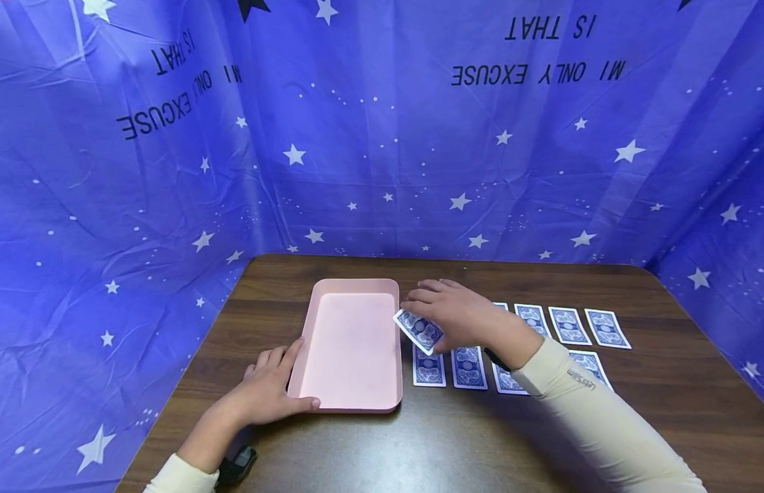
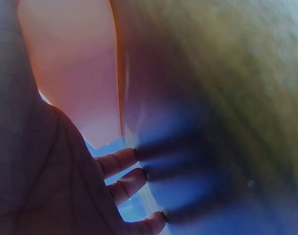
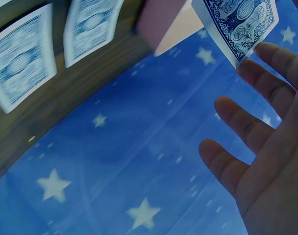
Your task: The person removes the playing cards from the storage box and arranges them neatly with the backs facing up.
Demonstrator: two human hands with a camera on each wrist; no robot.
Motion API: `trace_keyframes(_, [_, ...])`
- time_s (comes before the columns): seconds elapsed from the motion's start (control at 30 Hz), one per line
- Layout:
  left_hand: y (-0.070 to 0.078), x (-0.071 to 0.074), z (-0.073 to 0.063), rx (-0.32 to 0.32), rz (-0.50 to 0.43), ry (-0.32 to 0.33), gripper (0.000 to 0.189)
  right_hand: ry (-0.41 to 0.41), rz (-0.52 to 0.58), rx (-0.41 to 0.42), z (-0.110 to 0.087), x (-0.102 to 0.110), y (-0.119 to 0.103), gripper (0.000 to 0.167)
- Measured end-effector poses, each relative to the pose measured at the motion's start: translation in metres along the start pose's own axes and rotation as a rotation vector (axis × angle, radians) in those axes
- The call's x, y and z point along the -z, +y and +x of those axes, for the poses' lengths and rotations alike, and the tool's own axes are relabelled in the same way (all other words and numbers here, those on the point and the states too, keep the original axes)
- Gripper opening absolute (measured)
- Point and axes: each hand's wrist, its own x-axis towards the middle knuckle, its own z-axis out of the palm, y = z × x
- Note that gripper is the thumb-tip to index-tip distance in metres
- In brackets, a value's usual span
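My right hand (image 1: 459, 315) pinches a blue-backed playing card (image 1: 421, 331) by its edges, tilted above the table beside the tray's right rim. In the right wrist view the card (image 3: 242, 24) shows at the fingertips, with the other fingers spread. A shallow pink tray (image 1: 357, 352) lies on the table with a bare bottom. My left hand (image 1: 268, 387) rests against its left side, thumb at the front left corner, fingers spread along the wall. The left wrist view shows these fingers (image 2: 127, 186) fairly straight; the index finger is hard to see there.
Two rows of face-down playing cards (image 1: 607, 329) lie right of the tray, partly hidden by my right forearm. The brown wooden table (image 1: 283, 281) meets a blue star-printed curtain (image 1: 370, 171) at its back and left side.
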Motion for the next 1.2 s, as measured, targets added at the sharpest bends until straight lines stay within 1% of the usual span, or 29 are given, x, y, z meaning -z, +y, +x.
trace_keyframes(0.1, [-0.001,0.000,-0.001,-0.002,0.003,0.000,0.120,0.005,0.037,-0.053,-0.016,-0.001,0.009,0.096])
trace_keyframes(0.23, [-0.001,0.000,-0.001,-0.006,0.007,0.000,0.120,0.033,0.069,-0.105,-0.035,-0.003,0.020,0.096])
trace_keyframes(0.5, [0.002,0.002,0.002,-0.017,0.008,-0.013,0.120,0.075,0.080,-0.193,-0.077,-0.015,0.042,0.096])
trace_keyframes(0.67, [0.002,0.002,0.003,-0.019,0.011,-0.023,0.120,0.084,0.101,-0.260,-0.101,-0.021,0.054,0.095])
trace_keyframes(0.8, [0.001,0.002,0.004,-0.019,0.023,-0.015,0.120,0.086,0.117,-0.306,-0.119,-0.026,0.062,0.093])
trace_keyframes(1.0, [0.000,0.002,0.004,-0.028,0.034,-0.002,0.120,0.071,0.126,-0.357,-0.144,-0.035,0.070,0.094])
trace_keyframes(1.2, [0.000,0.001,0.004,-0.028,0.028,-0.006,0.121,0.089,0.142,-0.381,-0.170,-0.043,0.078,0.091])
